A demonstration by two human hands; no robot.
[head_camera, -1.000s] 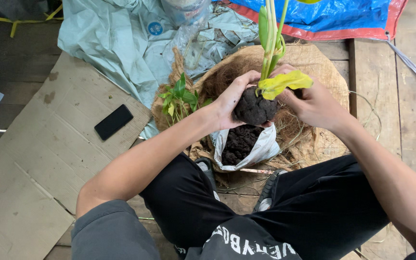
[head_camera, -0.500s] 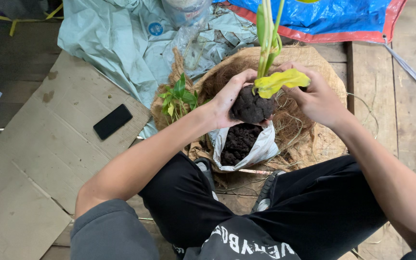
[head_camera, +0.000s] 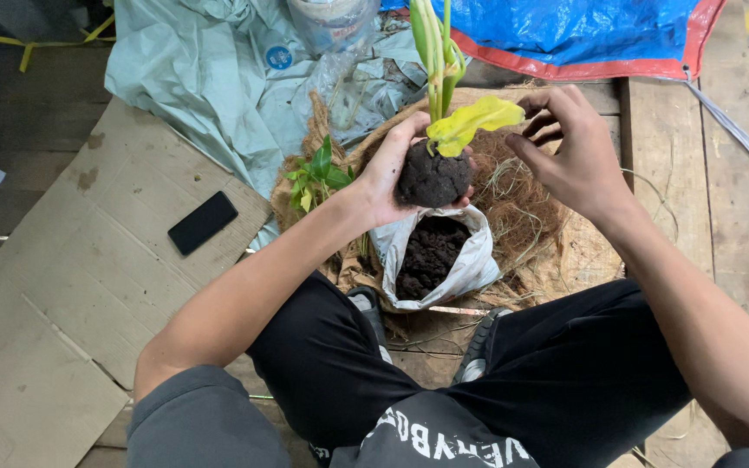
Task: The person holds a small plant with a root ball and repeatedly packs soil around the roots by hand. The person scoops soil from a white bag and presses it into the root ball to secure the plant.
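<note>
Left hand (head_camera: 392, 173) cups a dark soil ball (head_camera: 431, 178) from the side and below — fingers curled round it, holding it above the open white bag of soil (head_camera: 465, 264). A plant (head_camera: 444, 78) with green stems and one yellow leaf rises from the ball. Right hand (head_camera: 569, 152) is just beside it, not touching, fingers loosely bent, holding nothing. Coconut fibre (head_camera: 522, 199) lies beneath. A black phone (head_camera: 203, 223) rests on cardboard (head_camera: 54, 286), well apart.

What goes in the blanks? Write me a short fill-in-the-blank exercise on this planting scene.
1. The left hand holds a soil ball with a ____ leaf above it.
2. The right hand holds ____.
3. The white bag below contains dark ____.
4. The black phone lies on ____.

Missing words: yellow; nothing; soil; cardboard
</note>
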